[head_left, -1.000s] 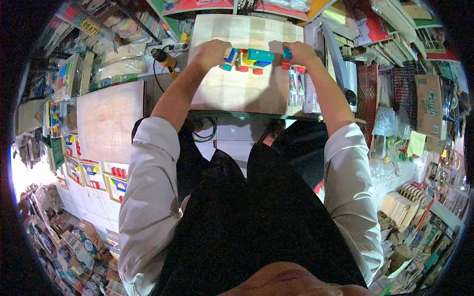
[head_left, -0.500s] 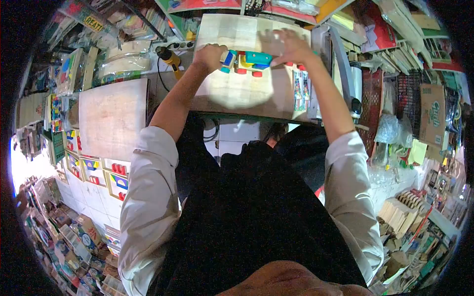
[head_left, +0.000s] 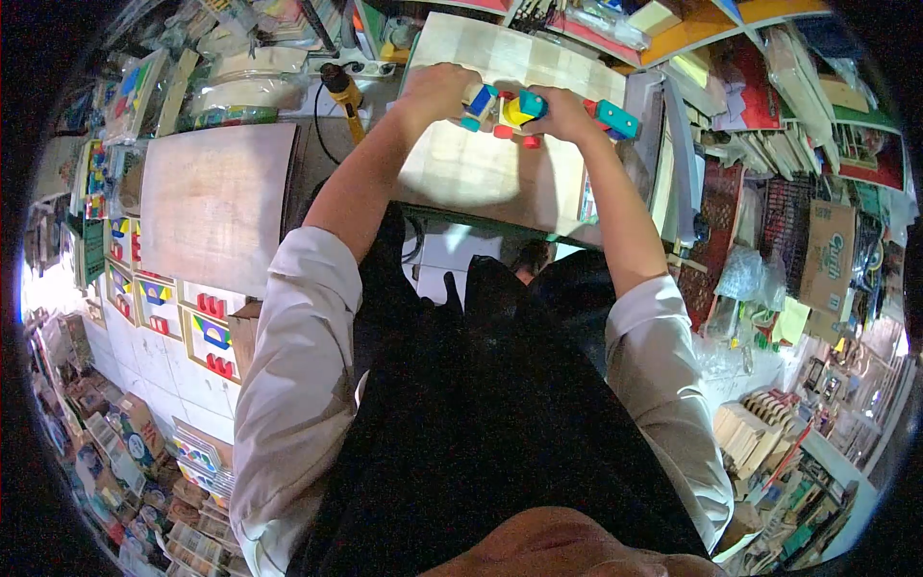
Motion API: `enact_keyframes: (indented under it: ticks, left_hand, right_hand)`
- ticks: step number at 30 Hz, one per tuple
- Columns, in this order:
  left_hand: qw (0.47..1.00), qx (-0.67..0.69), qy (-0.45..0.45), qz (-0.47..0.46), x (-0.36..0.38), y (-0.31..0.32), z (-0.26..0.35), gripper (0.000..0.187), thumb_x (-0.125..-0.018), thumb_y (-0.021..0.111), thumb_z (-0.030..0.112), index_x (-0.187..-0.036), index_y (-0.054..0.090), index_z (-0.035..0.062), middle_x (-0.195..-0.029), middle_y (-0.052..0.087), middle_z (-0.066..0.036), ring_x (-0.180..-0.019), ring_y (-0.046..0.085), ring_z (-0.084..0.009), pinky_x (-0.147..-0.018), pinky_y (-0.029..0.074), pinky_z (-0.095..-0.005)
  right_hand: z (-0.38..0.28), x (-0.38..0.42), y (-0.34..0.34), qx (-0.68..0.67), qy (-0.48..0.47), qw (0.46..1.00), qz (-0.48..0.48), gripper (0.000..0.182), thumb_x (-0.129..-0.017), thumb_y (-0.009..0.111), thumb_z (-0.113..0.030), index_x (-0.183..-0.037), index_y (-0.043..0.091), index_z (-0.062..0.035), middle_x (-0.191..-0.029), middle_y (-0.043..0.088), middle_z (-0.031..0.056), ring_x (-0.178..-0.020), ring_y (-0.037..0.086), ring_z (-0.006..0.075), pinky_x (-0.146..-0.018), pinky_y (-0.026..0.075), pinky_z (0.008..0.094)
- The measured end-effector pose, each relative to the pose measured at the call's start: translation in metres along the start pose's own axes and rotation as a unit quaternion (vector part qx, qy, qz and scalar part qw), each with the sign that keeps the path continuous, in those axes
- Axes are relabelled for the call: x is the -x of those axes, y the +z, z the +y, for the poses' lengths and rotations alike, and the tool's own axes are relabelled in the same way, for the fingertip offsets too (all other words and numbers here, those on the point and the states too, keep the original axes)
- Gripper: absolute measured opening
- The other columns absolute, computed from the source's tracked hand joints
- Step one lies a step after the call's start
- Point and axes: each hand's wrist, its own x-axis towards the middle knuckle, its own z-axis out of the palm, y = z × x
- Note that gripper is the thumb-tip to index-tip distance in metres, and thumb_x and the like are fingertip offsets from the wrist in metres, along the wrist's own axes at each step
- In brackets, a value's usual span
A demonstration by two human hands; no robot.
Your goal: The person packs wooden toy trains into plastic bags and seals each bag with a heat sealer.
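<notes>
Head view: toy wagon lies between left hand and right hand.

The right hand, on the end car a second ago and then spread and blurred, now wraps the right end of the middle car. The end car shows beyond it, uncovered, and the forearm hides more of the picture packet.
</notes>
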Motion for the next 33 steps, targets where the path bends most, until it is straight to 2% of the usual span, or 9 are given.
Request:
enact_keyframes:
  ticks: [7,10,12,14,17,24,28,31,33]
  left_hand:
    - [0.998,0.069,0.001,-0.003,0.005,-0.013,-0.01,0.053,-0.061,0.073,0.017,-0.111,0.056,0.0202,-0.099,0.061,-0.008,-0.096,0.057,-0.0292,-0.081,0.047,-0.0385]
    - [0.999,0.027,0.003,0.047,0.006,0.001,-0.008,0.05,-0.063,0.072,0.019,-0.11,0.057,0.0205,-0.097,0.062,-0.009,-0.094,0.058,-0.0287,-0.079,0.047,-0.0388]
    - [0.999,-0.021,0.016,0.032,0.008,-0.001,-0.003,0.049,-0.063,0.072,0.023,-0.11,0.057,0.0203,-0.096,0.063,-0.01,-0.09,0.06,-0.0286,-0.076,0.048,-0.0397]
    - [1.0,-0.013,-0.016,0.007,0.007,-0.01,0.004,0.051,-0.063,0.072,0.026,-0.111,0.057,0.0205,-0.096,0.063,-0.01,-0.09,0.06,-0.0283,-0.076,0.048,-0.0402]
    - [0.997,-0.005,-0.072,-0.023,0.007,-0.019,0.006,0.055,-0.062,0.073,0.031,-0.113,0.055,0.0206,-0.097,0.063,-0.01,-0.09,0.061,-0.0275,-0.076,0.049,-0.0407]
    - [0.986,-0.03,-0.133,-0.092,0.002,-0.009,0.013,0.057,-0.064,0.073,0.037,-0.114,0.055,0.018,-0.1,0.062,-0.01,-0.094,0.06,-0.0269,-0.076,0.049,-0.0405]
    - [0.989,-0.019,-0.135,-0.054,0.003,-0.006,0.013,0.054,-0.065,0.073,0.037,-0.112,0.055,0.0167,-0.1,0.063,-0.01,-0.093,0.061,-0.027,-0.075,0.05,-0.0403]
    - [0.992,-0.037,-0.12,-0.019,-0.006,0.002,0.008,0.052,-0.064,0.074,0.035,-0.11,0.056,0.0166,-0.099,0.063,-0.01,-0.093,0.061,-0.0267,-0.074,0.05,-0.0393]
    - [0.986,-0.062,-0.113,-0.101,-0.008,0.001,0.01,0.054,-0.064,0.074,0.034,-0.111,0.055,0.0165,-0.098,0.063,-0.01,-0.092,0.061,-0.0266,-0.074,0.05,-0.0384]
  right_hand:
    - [0.016,0.009,0.006,-0.304,0.036,0.952,-0.002,0.058,-0.054,0.081,-0.021,-0.106,0.06,-0.009,-0.092,0.065,0.0104,-0.083,0.062,0.0236,-0.078,0.048,0.0325]
    - [-0.004,0.015,-0.002,-0.174,0.024,0.984,0.025,0.055,-0.056,0.079,-0.022,-0.106,0.06,-0.0088,-0.093,0.065,0.0121,-0.085,0.063,0.0258,-0.077,0.049,0.0348]
    - [-0.03,0.017,-0.011,0.074,0.041,0.996,0.022,0.053,-0.059,0.077,-0.019,-0.107,0.057,-0.008,-0.094,0.064,0.0134,-0.084,0.061,0.0287,-0.071,0.049,0.0367]
    - [-0.036,0.016,-0.008,0.1,0.036,0.994,0.026,0.048,-0.061,0.074,-0.02,-0.105,0.057,-0.0096,-0.094,0.062,0.0152,-0.084,0.059,0.0339,-0.07,0.049,0.0405]
    - [-0.047,0.02,-0.002,0.223,-0.006,0.962,0.156,0.042,-0.063,0.072,-0.024,-0.099,0.055,-0.0094,-0.082,0.062,0.011,-0.082,0.06,0.0297,-0.066,0.051,0.0367]
    - [-0.048,0.028,0.026,0.284,-0.035,0.942,0.175,0.033,-0.066,0.064,-0.017,-0.097,0.055,-0.0085,-0.088,0.061,0.0106,-0.087,0.058,0.0267,-0.068,0.052,0.0346]
    - [-0.044,0.031,0.032,0.229,-0.033,0.958,0.17,0.033,-0.067,0.063,-0.015,-0.098,0.055,-0.0083,-0.088,0.061,0.0106,-0.088,0.058,0.0268,-0.067,0.052,0.0362]
    - [-0.04,0.026,0.035,0.183,0.006,0.976,0.115,0.035,-0.067,0.064,-0.017,-0.1,0.055,-0.0094,-0.09,0.061,0.0105,-0.089,0.058,0.0275,-0.067,0.052,0.0382]
    - [-0.023,0.017,0.032,0.237,0.075,0.968,0.037,0.045,-0.066,0.069,-0.023,-0.107,0.054,-0.0121,-0.094,0.062,0.0105,-0.092,0.058,0.028,-0.068,0.052,0.0389]
